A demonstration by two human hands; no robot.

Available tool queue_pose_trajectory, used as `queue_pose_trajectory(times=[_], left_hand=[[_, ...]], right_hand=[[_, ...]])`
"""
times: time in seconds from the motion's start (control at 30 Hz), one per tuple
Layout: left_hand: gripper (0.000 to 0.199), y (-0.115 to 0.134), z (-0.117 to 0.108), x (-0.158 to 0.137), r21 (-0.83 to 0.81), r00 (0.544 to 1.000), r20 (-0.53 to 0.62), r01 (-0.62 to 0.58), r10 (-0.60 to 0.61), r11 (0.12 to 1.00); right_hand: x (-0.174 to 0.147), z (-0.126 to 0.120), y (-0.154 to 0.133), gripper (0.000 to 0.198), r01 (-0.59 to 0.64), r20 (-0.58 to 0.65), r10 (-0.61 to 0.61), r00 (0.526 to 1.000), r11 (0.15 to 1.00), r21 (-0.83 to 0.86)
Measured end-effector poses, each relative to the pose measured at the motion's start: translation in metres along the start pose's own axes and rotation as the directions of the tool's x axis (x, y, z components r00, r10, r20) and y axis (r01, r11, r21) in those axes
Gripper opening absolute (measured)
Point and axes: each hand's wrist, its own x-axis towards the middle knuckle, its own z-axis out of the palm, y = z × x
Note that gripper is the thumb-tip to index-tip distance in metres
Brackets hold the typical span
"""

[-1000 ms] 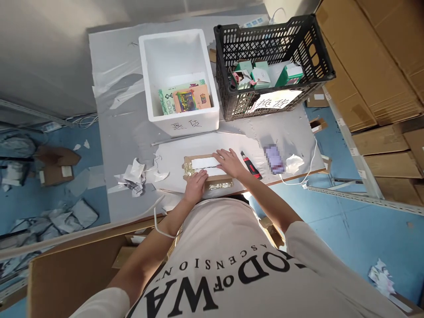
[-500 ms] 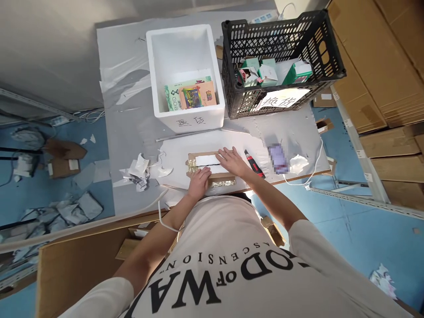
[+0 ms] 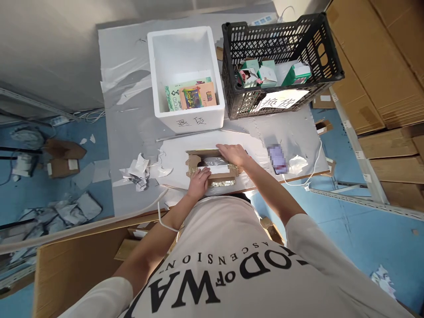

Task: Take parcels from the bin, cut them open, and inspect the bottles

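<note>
A small cardboard box (image 3: pixel 194 161) lies in front of me with its far flap raised and its near flap, which bears a white label (image 3: pixel 218 169), still across the front. Shiny tape clings to its ends and near edge. Through the gap shows something in clear or greyish plastic (image 3: pixel 212 162); its kind I cannot make out. My left hand (image 3: pixel 199 180) rests on the near flap at the left, fingers stretched out. At the far right, my right hand (image 3: pixel 234 154) has fingers and thumb on the raised flap. The utility knife is almost wholly hidden behind my right hand.
Behind stand a white foam box (image 3: pixel 190 121) holding flat colourful packs and a black plastic crate (image 3: pixel 232 104) with green-and-white boxes. A phone (image 3: pixel 278 159) with a white cable lies right; crumpled paper (image 3: pixel 139 170) lies left. Large cartons (image 3: pixel 380 57) rise at the right.
The box's far flap has swung up, opening a gap onto the plastic-wrapped contents. My right hand has shifted to the far edge, covering the knife. My left hand stays in place.
</note>
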Motion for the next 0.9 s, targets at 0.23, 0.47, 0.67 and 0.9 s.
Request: queue_pose_trajectory(times=[0.23, 0.47, 0.67, 0.9], left_hand=[[0.028, 0.0, -0.011, 0.003, -0.101, 0.997, -0.079, -0.03, 0.022, 0.994], [0.058, -0.02, -0.049, 0.031, 0.119, 0.996, 0.082, 0.013, -0.023, 0.993], [0.081, -0.042, -0.064, 0.047, 0.177, 0.95, 0.308, -0.109, 0.05, 0.978], [0.103, -0.058, -0.077, 0.056, 0.139, 0.889, 0.452, -0.149, 0.071, 0.979]], right_hand=[[0.013, -0.001, 0.006, 0.037, -0.086, -0.354, 0.104, 0.93, 0.994, 0.066], [-0.043, 0.022, -0.02, 0.037, 0.184, -0.438, -0.201, 0.876, 0.98, -0.081], [-0.073, 0.016, -0.035, 0.045, 0.24, -0.144, -0.234, 0.961, 0.971, 0.022], [-0.063, 0.014, -0.031, 0.066, 0.028, -0.005, -0.028, 1.0, 0.999, 0.024]])
